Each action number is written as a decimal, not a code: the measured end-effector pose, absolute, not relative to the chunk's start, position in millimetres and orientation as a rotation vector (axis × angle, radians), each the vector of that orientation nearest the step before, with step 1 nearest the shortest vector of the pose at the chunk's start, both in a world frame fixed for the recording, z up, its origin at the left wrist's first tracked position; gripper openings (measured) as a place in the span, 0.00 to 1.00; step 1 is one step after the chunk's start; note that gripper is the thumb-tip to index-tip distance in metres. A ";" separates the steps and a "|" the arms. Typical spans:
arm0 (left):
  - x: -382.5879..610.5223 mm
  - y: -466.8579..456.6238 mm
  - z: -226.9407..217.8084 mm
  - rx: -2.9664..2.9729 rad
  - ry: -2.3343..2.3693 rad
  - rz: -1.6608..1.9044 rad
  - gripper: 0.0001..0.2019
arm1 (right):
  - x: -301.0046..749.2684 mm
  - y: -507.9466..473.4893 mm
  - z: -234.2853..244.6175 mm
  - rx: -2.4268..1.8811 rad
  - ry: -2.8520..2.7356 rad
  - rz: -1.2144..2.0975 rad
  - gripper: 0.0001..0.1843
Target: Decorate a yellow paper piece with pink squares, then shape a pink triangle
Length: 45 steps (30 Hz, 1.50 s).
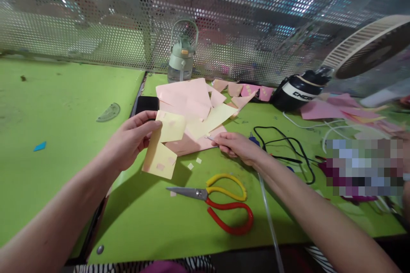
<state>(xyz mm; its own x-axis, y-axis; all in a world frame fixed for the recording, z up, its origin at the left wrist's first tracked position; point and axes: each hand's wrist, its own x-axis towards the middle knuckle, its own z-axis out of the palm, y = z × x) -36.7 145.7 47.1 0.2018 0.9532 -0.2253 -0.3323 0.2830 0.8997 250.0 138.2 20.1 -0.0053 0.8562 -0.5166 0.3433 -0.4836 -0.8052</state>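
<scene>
The yellow sheet, dotted with pink patches, hangs long axis upright just above the green table, its left edge pinched in the grip of the left hand. The right hand, just right of the sheet, has its grip closed on a thin metal tool pointing left. The black fan base reads "CNC", the rest unclear.

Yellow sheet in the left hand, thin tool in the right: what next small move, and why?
Probably bring the thin tool across to the yellow sheet: the right hand aims its tip that way, short of the sheet, which the left hand holds up, small pink patches showing.
</scene>
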 end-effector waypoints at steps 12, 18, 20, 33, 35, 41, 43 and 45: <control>-36.3 145.4 46.6 0.810 0.935 1.049 0.11 | 261.7 128.4 27.6 -1.897 -1.330 1.452 0.12; -36.7 145.3 47.0 0.830 0.944 1.040 0.11 | 259.9 129.8 27.3 -1.916 -1.345 1.525 0.12; -36.8 145.3 47.2 0.840 0.946 1.038 0.12 | 256.8 129.5 27.1 -1.900 -1.341 1.563 0.12; -37.8 146.0 47.0 0.875 0.948 1.039 0.12 | 247.5 131.2 26.4 -1.804 -1.329 1.655 0.12; -38.0 145.7 46.9 0.876 0.943 1.039 0.12 | 247.9 129.6 26.7 -1.779 -1.326 1.666 0.12; -37.4 144.8 46.4 0.884 0.949 1.031 0.12 | 257.1 108.5 26.7 -1.735 -1.322 1.650 0.16; -36.4 144.4 46.2 0.888 0.952 1.024 0.12 | 260.4 99.6 24.8 -1.735 -1.314 1.593 0.18; -35.2 143.9 46.4 0.883 0.950 1.022 0.11 | 262.8 93.5 22.6 -1.733 -1.306 1.513 0.19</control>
